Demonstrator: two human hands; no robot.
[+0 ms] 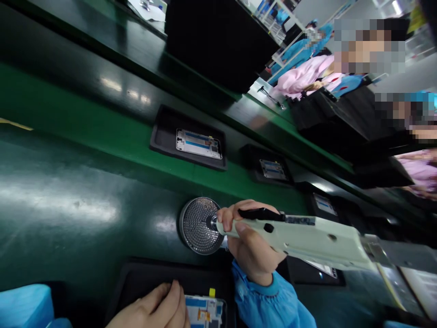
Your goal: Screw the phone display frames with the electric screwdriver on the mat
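My right hand (247, 241) is shut around a pale green electric screwdriver (317, 239), whose tip touches the middle of a round perforated metal screw dish (196, 225). A black strip runs along the tool's top. Lower down, my left hand (150, 307) grips the edge of a phone frame (205, 312), which lies in a black tray (136, 278). The picture's bottom edge cuts off the frame. Its surface shows blue and orange parts, with a small yellow tag at the top edge.
Black trays along the green-edged bench hold similar phone frames (198, 143) (272, 169). A blue cloth (23, 305) lies at the lower left. Beyond tall black bins (218, 41), co-workers in pink and blue smocks (300, 59) stand at the upper right.
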